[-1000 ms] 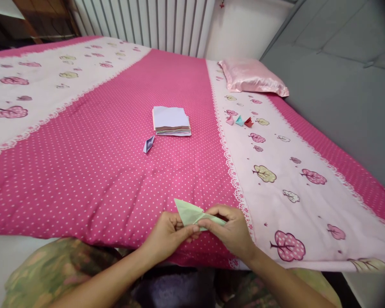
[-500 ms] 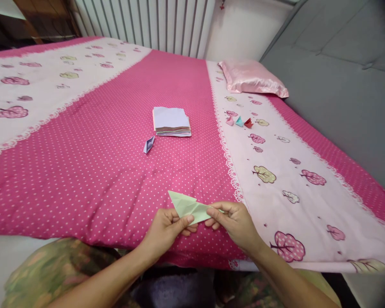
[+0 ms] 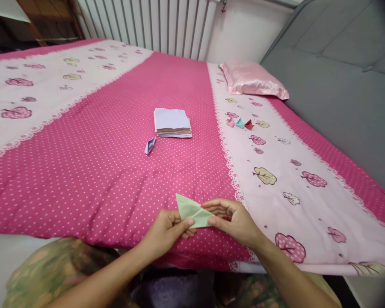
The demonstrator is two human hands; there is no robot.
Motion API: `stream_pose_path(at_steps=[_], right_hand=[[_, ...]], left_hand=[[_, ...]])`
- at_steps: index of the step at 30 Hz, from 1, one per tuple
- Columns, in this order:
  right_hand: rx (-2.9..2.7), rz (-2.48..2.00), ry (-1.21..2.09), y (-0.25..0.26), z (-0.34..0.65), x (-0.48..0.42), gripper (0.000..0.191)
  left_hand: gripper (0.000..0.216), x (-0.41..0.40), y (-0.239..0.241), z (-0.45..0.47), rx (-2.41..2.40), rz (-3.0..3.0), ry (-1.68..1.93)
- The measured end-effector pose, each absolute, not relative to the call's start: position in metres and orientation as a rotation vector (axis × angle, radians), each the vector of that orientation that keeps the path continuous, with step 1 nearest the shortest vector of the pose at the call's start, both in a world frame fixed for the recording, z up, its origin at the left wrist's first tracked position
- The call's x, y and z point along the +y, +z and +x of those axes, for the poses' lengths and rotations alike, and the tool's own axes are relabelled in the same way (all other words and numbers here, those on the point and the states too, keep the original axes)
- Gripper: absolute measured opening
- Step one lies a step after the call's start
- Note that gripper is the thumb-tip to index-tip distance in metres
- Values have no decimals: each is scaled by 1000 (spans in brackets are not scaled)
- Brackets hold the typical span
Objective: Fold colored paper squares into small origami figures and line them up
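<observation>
A pale green sheet of paper, folded into a triangle with a crease down its middle, is held just above the near part of the bed. My left hand pinches its lower left edge, thumb on top and fingers beneath. At its right corner my right hand grips the paper between thumb and fingers. Farther off lies a small purple folded paper boat, beside a stack of square paper sheets.
The bed has a pink dotted cover. On its white strip sit three small folded papers: a pink one, a blue one and a red one. A pink pillow rests near the grey headboard. Behind stands a radiator.
The green paper's upper layer, which stuck out unevenly before, now lies in a neater triangle. My right fingers have moved up along its upper edge; my left hand has hardly moved.
</observation>
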State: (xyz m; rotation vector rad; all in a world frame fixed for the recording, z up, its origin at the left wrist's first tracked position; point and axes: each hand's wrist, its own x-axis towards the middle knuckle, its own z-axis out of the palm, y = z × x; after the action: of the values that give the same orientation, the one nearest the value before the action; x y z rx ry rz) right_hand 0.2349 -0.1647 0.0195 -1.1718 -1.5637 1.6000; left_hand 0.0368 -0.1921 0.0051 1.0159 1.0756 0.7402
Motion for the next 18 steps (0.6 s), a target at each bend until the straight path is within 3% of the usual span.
stream_pose_path(at_steps=[3, 7, 18], right_hand=[[-1589, -1173, 1556, 19, 229, -170, 52], [-1629, -1196, 1585, 14, 222, -177, 20], [-1302, -1211, 1732, 11, 222, -172, 26]], left_hand=[[27, -196, 2, 37, 1046, 1145, 653], [29, -199, 1, 38, 1033, 1237, 555], [27, -192, 3, 37, 1087, 1075, 753]])
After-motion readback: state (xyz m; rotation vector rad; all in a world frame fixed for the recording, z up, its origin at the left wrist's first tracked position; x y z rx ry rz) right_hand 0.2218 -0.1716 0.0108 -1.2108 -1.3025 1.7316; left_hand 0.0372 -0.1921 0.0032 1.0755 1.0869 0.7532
